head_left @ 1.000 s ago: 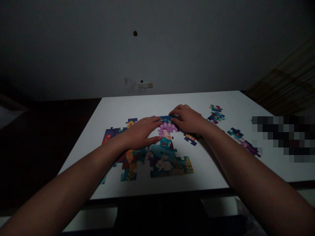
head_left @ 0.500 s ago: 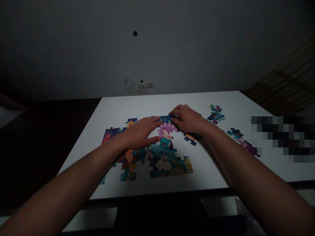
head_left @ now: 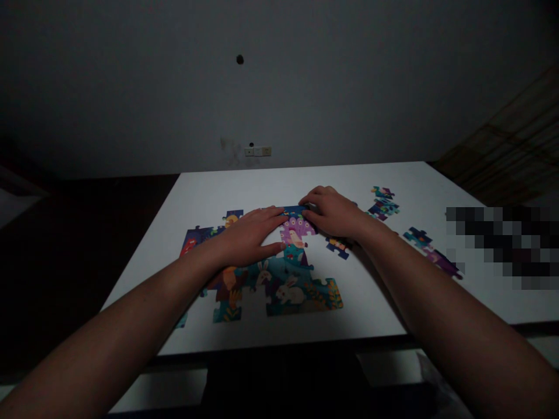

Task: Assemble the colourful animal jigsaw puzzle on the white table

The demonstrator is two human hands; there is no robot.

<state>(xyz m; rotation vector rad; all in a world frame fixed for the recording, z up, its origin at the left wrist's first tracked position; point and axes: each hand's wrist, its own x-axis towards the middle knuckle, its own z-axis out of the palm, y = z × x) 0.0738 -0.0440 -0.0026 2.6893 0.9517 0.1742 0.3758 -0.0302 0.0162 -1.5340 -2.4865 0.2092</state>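
A partly joined jigsaw puzzle with white rabbits and plants lies on the white table. My left hand rests flat across its upper part, fingers stretched out and thumb apart, hiding the pieces beneath. At the puzzle's far edge is a dark blue puzzle piece, above a purple peacock-like picture. My right hand has its thumb and forefinger closed at that piece's right end; the other fingers are curled. Just below the right hand lies a loose puzzle piece, partly covered by it.
Loose puzzle pieces lie at the right back, and more joined pieces farther right. A blurred patch covers the table's right side. Behind the table stands a grey wall with sockets.
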